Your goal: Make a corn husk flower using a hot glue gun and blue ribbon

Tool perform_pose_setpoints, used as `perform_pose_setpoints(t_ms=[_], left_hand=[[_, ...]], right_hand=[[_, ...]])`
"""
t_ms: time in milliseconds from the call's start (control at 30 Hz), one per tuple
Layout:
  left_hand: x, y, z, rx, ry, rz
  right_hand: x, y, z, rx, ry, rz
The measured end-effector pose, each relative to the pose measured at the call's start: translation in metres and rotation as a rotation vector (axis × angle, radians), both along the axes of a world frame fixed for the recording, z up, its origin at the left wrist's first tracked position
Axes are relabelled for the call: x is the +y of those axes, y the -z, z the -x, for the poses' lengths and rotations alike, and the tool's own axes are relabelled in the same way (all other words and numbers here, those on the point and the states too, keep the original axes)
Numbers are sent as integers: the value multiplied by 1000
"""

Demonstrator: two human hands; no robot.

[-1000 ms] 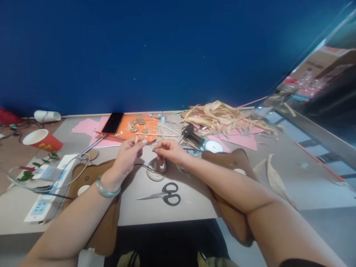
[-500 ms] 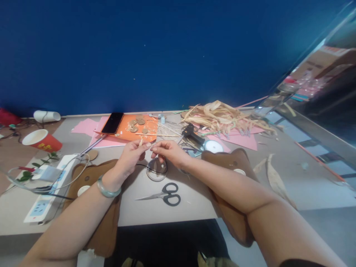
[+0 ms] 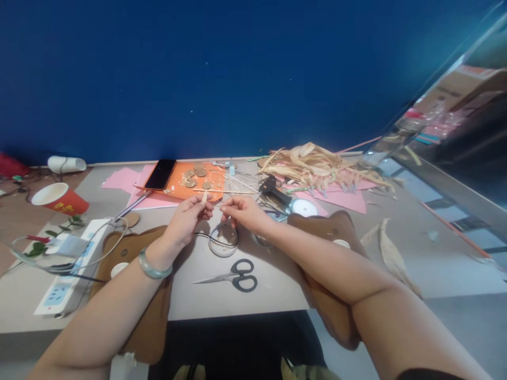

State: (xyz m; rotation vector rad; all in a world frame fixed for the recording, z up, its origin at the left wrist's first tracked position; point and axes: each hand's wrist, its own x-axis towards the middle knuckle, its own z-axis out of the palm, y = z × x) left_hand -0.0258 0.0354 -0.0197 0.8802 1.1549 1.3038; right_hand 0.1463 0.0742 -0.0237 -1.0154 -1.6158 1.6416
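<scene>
My left hand (image 3: 190, 215), with a bracelet on its wrist, is closed in a pinch. A small pale piece (image 3: 204, 198), the colour of dried husk, sticks up from its fingertips. Just to the right, my right hand (image 3: 242, 212) is also pinched; what lies between its fingertips is too small to make out. A narrow gap separates the two hands. Below them lie a clear round ring-shaped item (image 3: 224, 254), crossed by a dark cord, and black-handled scissors (image 3: 233, 275) with their blades pointing left. Beyond the hands, wooden discs (image 3: 200, 172) and scraps lie on an orange sheet (image 3: 180, 189).
Dried husks (image 3: 312, 161) are heaped at the back right, near a black glue gun (image 3: 275, 192) and a white spool (image 3: 304, 208). Brown cushions (image 3: 152, 316) lie under both forearms. A power strip (image 3: 59, 295), paper cup (image 3: 61, 199) and phone (image 3: 160, 174) are leftward.
My hands have moved slightly apart, the right one shifting right. The pale piece in my left fingers now shows more and stands more upright. The other things have stayed put.
</scene>
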Motion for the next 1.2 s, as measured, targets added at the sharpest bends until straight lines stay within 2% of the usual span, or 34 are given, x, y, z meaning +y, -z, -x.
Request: perform_pose_setpoints(t_ms=[100,267,333,500,567,667,733,833,900,967,1033,1100,1200], left_hand=[[0,-2,0,27,-30,10],[2,-2,0,20,-104,19],[3,0,0,27,-102,10],[5,5,-1,57,-111,-38],[6,5,-1,60,-122,-49],[7,5,-1,16,-146,-45],[8,2,-2,-16,-157,-31],[8,-9,-7,-12,-141,8],[8,-20,-13,8,-90,50],[8,-30,-20,20,3,89],[10,-35,-26,5,52,109],[13,-32,-29,-30,61,110],[18,-18,-27,-72,28,85]], right_hand=[[4,1,-1,-201,-6,-127],[5,1,2,-778,-37,-623],[4,2,5,-932,-68,-725],[0,8,16,-1025,-106,-733],[-1,4,18,-1040,-115,-736],[-2,-19,8,-1034,-91,-766],[1,-42,-7,-1049,13,-820],[13,-74,-40,-1205,197,-881],[26,-84,-62,-1339,249,-846],[42,-82,-78,-1437,210,-791],[56,-72,-88,-1516,103,-688],[66,-59,-91,-1541,36,-610],[74,-44,-90,-1545,28,-566]])
